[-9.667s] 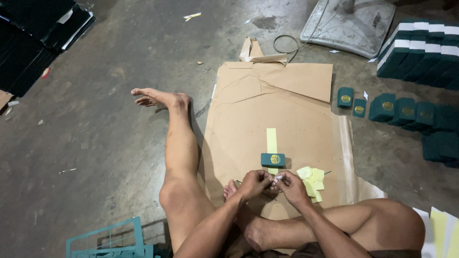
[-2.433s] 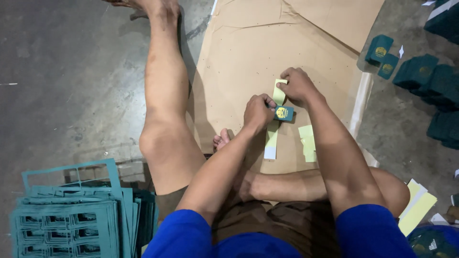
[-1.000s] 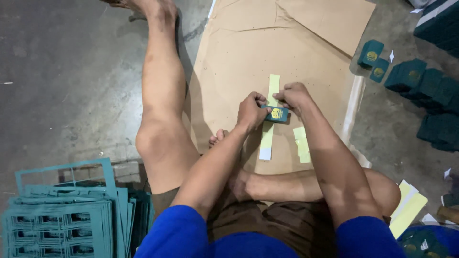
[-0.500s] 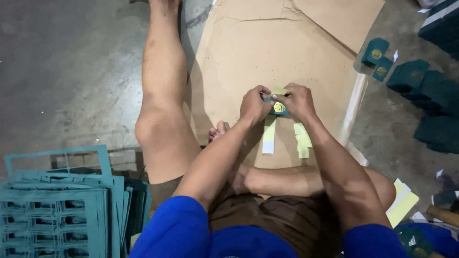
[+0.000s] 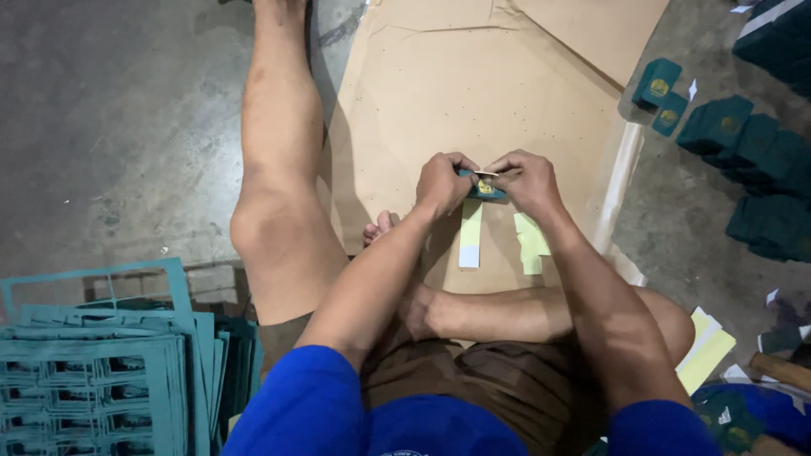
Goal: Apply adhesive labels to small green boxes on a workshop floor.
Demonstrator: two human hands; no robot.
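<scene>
Both hands are meeting over one small teal box (image 5: 484, 187) w/ a round gold emblem on its face. Left hand (image 5: 443, 181) is pinching the box's left end, grip pressed together on it, knuckles up. Right hand (image 5: 525, 179) is pinching the right end and a thin pale strip (image 5: 487, 174) along the box's top edge (can't tell if the strip is stuck down or loose). Box is being held just above the brown paper sheet (image 5: 473, 93), not resting on it, approx. over the sheet's near-centre.

Directly under the hands, on the paper: a yellow-green strip w/ a white end (image 5: 470, 241) is lying lengthwise toward the person, and just right of it a few shorter yellow-green strips (image 5: 531, 241) are lying overlapped. Strips and box are apart.

Person is sitting on the concrete floor (image 5: 118, 127), left leg (image 5: 283, 160) stretching out along the paper's left edge, right leg folded across in front of the body (foot tucked near the left knee). Blue sleeves, brown shorts.

Farther out, right side: two loose teal boxes (image 5: 661, 91) w/ gold emblems are lying just off the paper's edge; beyond them, rows of like teal boxes (image 5: 756, 165) are standing packed close on the floor. Lower left: a stack of teal die-cut card sheets (image 5: 93, 371) is lying by the left thigh. Lower right: yellow-green sheets (image 5: 708, 348) are lying beside the right knee.
</scene>
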